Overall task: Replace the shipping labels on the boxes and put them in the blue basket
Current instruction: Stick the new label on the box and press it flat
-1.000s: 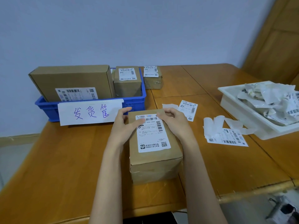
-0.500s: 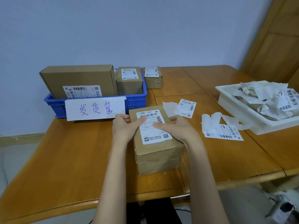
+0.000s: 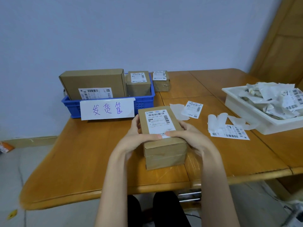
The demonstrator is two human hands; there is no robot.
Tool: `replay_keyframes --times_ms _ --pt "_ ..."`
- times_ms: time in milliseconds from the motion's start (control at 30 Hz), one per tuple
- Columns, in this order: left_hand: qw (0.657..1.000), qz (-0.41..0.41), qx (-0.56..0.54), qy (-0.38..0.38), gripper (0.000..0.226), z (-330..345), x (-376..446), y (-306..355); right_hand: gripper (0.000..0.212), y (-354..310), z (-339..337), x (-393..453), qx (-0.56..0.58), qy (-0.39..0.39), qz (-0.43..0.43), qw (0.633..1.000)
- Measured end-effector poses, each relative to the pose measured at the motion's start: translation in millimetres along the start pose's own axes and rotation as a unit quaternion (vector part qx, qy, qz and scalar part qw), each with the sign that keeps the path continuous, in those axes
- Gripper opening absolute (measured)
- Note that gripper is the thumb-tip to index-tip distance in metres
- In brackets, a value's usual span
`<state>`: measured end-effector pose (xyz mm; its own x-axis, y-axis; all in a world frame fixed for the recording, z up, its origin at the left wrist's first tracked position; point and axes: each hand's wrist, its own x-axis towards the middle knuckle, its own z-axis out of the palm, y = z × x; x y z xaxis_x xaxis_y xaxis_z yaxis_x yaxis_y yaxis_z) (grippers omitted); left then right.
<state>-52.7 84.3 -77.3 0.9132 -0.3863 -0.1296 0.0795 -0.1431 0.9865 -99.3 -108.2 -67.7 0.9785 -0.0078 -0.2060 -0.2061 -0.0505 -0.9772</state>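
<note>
Both thumbs have been slid down the label (image 3: 158, 123) to its near edge, where they are pressed flat, tips almost meeting. Left hand (image 3: 137, 136) and right hand (image 3: 188, 138) are curled round the sides of the box (image 3: 164, 149), which is kept on the counter (image 3: 82, 153) just before the blue basket (image 3: 147, 102).

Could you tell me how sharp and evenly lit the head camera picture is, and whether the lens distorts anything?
Head view: light is soft and even, with faint shadows; the label on the held box is partly readable, its fine print blurred; the table edge bows from wide-angle distortion; a faint sheen shows beside the box.
</note>
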Motion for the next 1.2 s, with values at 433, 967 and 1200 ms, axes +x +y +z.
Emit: replay_keyframes --times_ms 433,967,1200 --pt "0.989 -0.122 0.012 0.079 0.086 3 1 10 0.094 6 -1 -12 -0.072 0.028 0.046 0.996" --pt "0.979 -0.029 -0.102 0.172 0.096 9 11 17 0.075 -12 10 -6 0.002 0.141 -0.082 0.987" --pt "0.983 0.005 -0.052 0.179 0.073 21 25 43 0.054 -29 16 7 0.111 0.227 -0.113 0.961"
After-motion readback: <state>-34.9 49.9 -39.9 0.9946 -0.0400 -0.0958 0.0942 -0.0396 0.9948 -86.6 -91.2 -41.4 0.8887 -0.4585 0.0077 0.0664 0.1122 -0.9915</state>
